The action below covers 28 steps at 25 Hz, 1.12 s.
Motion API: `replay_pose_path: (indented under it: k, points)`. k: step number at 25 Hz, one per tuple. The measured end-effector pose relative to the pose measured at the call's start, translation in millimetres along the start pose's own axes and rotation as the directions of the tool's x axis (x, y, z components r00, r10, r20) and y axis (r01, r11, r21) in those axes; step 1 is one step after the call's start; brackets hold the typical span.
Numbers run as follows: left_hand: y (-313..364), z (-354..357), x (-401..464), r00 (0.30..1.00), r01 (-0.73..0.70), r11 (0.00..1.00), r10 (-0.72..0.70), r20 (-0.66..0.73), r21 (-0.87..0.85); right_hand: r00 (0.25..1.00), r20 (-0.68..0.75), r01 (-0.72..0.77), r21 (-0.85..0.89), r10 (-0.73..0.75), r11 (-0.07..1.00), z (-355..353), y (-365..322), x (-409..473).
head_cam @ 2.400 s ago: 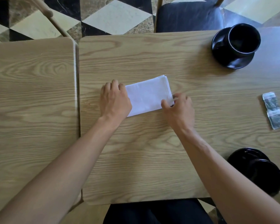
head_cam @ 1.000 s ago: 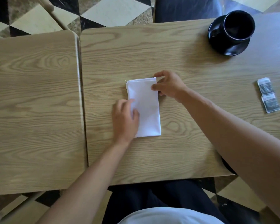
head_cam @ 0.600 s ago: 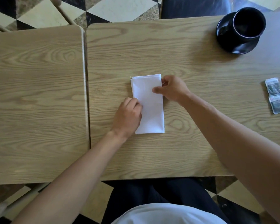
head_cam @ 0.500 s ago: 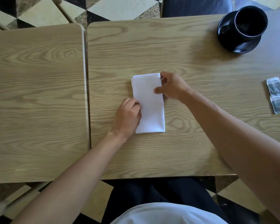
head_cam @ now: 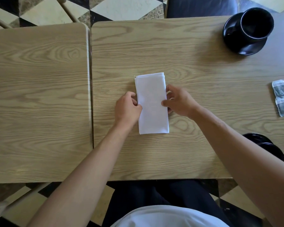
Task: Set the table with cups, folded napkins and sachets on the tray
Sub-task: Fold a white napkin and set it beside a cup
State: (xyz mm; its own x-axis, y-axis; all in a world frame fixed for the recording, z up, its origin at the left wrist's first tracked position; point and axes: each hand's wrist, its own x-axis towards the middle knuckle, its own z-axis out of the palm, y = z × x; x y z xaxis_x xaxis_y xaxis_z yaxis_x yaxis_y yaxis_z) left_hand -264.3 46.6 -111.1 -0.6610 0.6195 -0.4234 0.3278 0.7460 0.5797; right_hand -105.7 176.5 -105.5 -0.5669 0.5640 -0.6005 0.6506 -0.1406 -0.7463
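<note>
While it lies flat near the middle of the light wood-grain table (head_cam: 195, 66), the white folded paper napkin (head_cam: 152, 104) forms a tall narrow rectangle, its layered edges showing at the far end. The left hand (head_cam: 127, 108) sits at the napkin's left long edge with its fingers curled, thumb and fingertips nipping that edge. The right hand (head_cam: 179, 101) mirrors it on the right long edge, its thumb lying on top of the paper and its fingers curled at the side, so both hands are closed on the napkin from opposite sides.

Well apart to the right, near the table's right side, lie two small grey printed sachets (head_cam: 283, 99), end to end and touching. At the far right corner a black ceramic cup (head_cam: 256, 23) stands upright on a black round saucer (head_cam: 241, 46). Near the right forearm, at the table's near right edge, a second black cup and saucer (head_cam: 267, 145) is partly hidden by the arm. A second wood-grain table (head_cam: 38, 95) stands just beside the first on the left, with a thin gap between them. Beyond both tables shows a checkered floor (head_cam: 121, 7) of black and cream tiles.
</note>
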Motion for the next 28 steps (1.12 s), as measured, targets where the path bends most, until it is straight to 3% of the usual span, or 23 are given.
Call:
replay_pose_path:
  k: [3, 6, 10, 12, 14, 17, 20, 23, 28]
  points:
    - [0, -6, 6, 0.994, 0.095, 0.989, -0.088, 0.070, -0.113, 0.996, 0.028, 0.077, 0.162, -0.083, 0.984, 1, -3, -8]
    - [1, -14, 5, 0.972, 0.208, 0.911, -0.151, 0.180, -0.356, 0.985, 0.077, 0.130, 0.264, -0.156, 0.956, 1, -11, -16]
    - [-1, -27, 3, 0.881, 0.406, 0.585, -0.045, 0.471, -0.702, 0.966, 0.123, 0.145, 0.474, -0.228, 0.869, -2, -28, -23]
    - [-2, -32, 1, 0.752, 0.564, 0.400, 0.115, 0.649, -0.723, 0.953, 0.152, 0.124, 0.592, -0.261, 0.797, -4, -35, -25]
    - [0, -33, -1, 0.667, 0.652, 0.297, 0.215, 0.714, -0.698, 0.957, 0.154, 0.098, 0.622, -0.244, 0.777, -6, -36, -25]
    - [0, -26, 0, 0.718, 0.610, 0.299, 0.183, 0.672, -0.734, 0.980, 0.105, 0.075, 0.583, -0.167, 0.809, -8, -26, -21]
    - [-6, -21, 4, 0.805, 0.506, 0.466, 0.049, 0.592, -0.726, 0.993, 0.093, 0.011, 0.520, -0.069, 0.854, -6, -9, -18]
    - [-7, -20, 4, 0.813, 0.512, 0.498, -0.018, 0.582, -0.700, 0.992, 0.125, -0.043, 0.483, -0.021, 0.874, -1, 2, -16]
    - [-11, -20, 5, 0.806, 0.473, 0.591, 0.008, 0.591, -0.654, 0.991, 0.136, -0.078, 0.503, 0.010, 0.861, -1, 9, -17]
